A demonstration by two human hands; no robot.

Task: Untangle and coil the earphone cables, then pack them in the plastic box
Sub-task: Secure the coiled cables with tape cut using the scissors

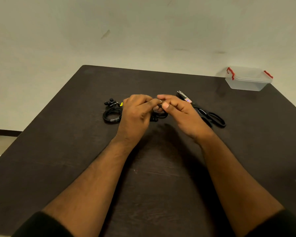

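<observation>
Above the middle of the dark table, my left hand point(137, 112) and my right hand point(176, 110) meet with fingertips pinched together on a black earphone cable point(160, 115). Part of this cable shows as a small loop below the fingers; the rest is hidden by my hands. To the left lies a second black earphone point(112, 113), coiled, with its earbuds at the far end and a yellow tie beside it. The clear plastic box point(248, 79) with red latches stands closed at the table's far right corner.
Black-handled scissors point(203, 110) lie just right of my right hand, blades pointing away. The dark table point(152, 168) ends at a pale wall behind, and its left edge runs diagonally towards me.
</observation>
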